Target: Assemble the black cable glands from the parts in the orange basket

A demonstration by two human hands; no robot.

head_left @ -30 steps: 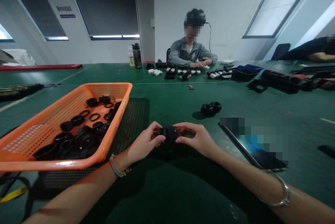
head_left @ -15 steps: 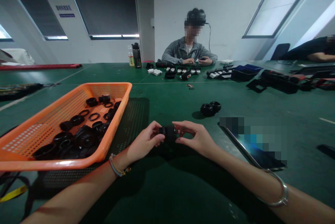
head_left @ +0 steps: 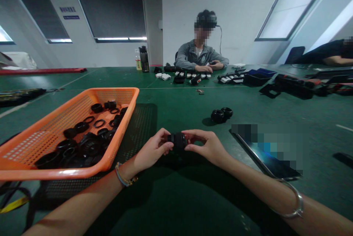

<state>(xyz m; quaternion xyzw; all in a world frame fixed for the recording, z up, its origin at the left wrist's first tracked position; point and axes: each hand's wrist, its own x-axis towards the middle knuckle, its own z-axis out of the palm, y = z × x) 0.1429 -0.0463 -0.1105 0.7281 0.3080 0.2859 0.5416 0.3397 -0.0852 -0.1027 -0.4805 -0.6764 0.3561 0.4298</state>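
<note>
Between my two hands is a black plastic pipe fitting, round, with a wide ribbed collar and a narrower end on the left. My left hand pinches that narrower end between thumb and fingers. From the other side, my right hand curls its thumb and forefinger around the rim of the collar. Two similar black fittings sit together on the table beyond my right hand. To the left, an orange basket holds several black fittings and loose rings, including a thin ring.
A tablet-like device, partly blurred out, lies right of my right hand on the green table. Across the table a person sits behind several black and white parts. Two bottles stand at the far edge.
The fitting and both hands have shifted very slightly, with the grip much the same. Across the table, the person's hand has moved down onto the parts.
</note>
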